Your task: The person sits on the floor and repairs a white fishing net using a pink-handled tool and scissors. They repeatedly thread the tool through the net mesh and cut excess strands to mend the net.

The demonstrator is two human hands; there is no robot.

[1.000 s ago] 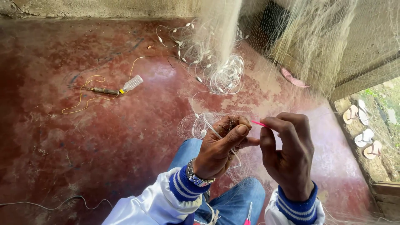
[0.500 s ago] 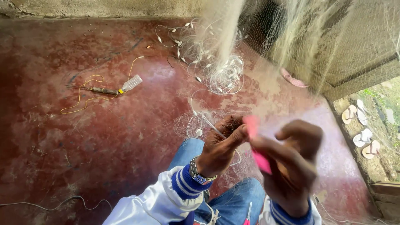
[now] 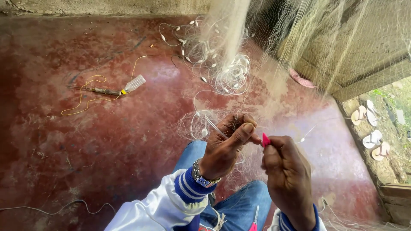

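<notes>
My left hand [image 3: 227, 145] pinches a bunch of fine white fishing net [image 3: 201, 124] between thumb and fingers, a metal watch on its wrist. My right hand [image 3: 289, 179] is closed around a small pink netting needle [image 3: 265, 139], its tip touching the left thumb. The net runs up from my hands to a hanging bundle [image 3: 227, 38] at the top, with small white floats along its cord. I sit on the floor in blue jeans and a white jacket with blue cuffs.
The red concrete floor [image 3: 107, 141] carries a screwdriver-like tool [image 3: 100, 90] with yellow cord and a small clear bottle [image 3: 133, 83]. Several sandals [image 3: 372, 139] lie outside at the right beyond a step. A thin wire [image 3: 51, 210] crosses the lower left.
My right hand swung the pink needle down and away, then brought it back up against the left thumb. The left hand has kept its hold on the net.
</notes>
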